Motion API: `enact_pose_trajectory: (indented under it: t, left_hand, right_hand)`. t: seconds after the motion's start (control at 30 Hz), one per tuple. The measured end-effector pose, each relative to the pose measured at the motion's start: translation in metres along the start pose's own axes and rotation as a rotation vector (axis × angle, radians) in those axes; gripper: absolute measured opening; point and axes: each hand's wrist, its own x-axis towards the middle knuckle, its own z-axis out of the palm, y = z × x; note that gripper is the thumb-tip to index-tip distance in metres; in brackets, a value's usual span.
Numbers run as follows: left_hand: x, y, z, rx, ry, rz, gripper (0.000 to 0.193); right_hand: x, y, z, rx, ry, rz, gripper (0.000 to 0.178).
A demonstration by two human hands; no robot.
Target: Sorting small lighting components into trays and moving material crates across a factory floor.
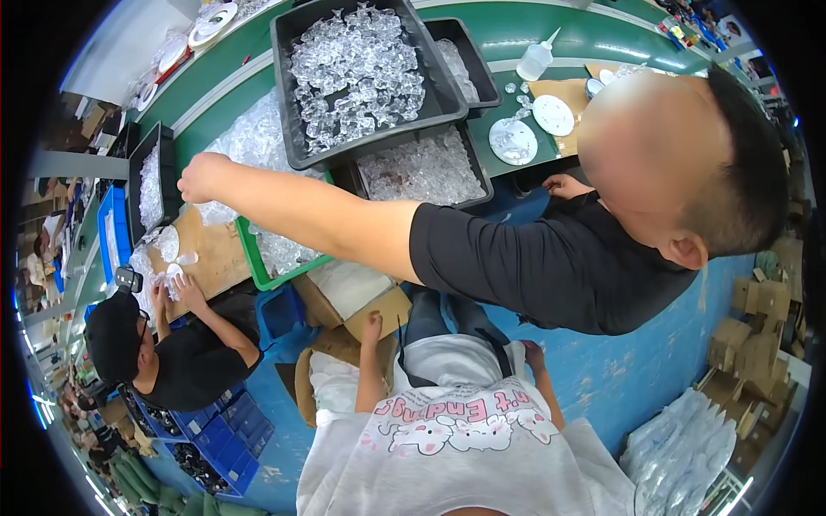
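My left hand (372, 328) is held at my left side with its fingers curled in, just above an open cardboard box (303, 387) lined with white plastic. Nothing shows sticking out of it. On my other side, my right hand (533, 354) hangs low by my hip; its fingers are too small and hidden to read. Neither hand touches the bench. In front of me a black tray (284, 95) heaped with clear plastic pieces (361, 77) rests above another bin of clear pieces (422, 168). A green crate (265, 277) with clear bags stands at the bench edge.
A co-worker's arm (318, 206) in a black sleeve stretches across in front of me, its fist near a narrow black bin (151, 185). At the left another person (185, 365) handles white round parts. A squeeze bottle (535, 60) and white discs (514, 141) sit on the green bench.
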Motion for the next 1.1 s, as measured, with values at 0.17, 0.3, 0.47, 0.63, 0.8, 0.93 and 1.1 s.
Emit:
enact_pose_trajectory:
  t: [0.17,0.3,0.47,0.63,0.8,0.93,1.1]
  left_hand:
    - [0.02,0.029,-0.004,0.07,-0.004,0.045,0.03]
    - [0.016,0.029,0.003,0.115,0.022,0.04,0.025]
    - [0.007,-0.01,0.007,0.123,-0.1,0.079,0.016]
    - [-0.001,-0.015,0.013,0.13,-0.121,0.087,0.017]
    - [0.006,-0.031,0.004,0.29,-0.067,0.044,0.026]
    - [0.006,0.031,0.007,0.279,-0.137,-0.092,0.029]
    - [0.006,0.053,0.015,0.299,-0.118,0.033,0.028]
  right_hand:
    - [0.005,-0.008,-0.001,0.173,0.007,0.246,0.019]
    - [0.004,-0.014,-0.003,0.437,0.026,0.518,0.018]
    - [0.005,-0.002,0.0,0.352,-0.026,0.4,0.026]
    - [-0.002,-0.023,-0.002,0.064,0.041,0.105,0.034]
    - [-0.001,-0.067,-0.008,0.409,0.093,0.232,0.04]
    - [-0.011,0.0,0.008,0.487,0.037,0.433,0.022]
    - [-0.019,-0.003,0.011,0.552,0.063,0.536,0.021]
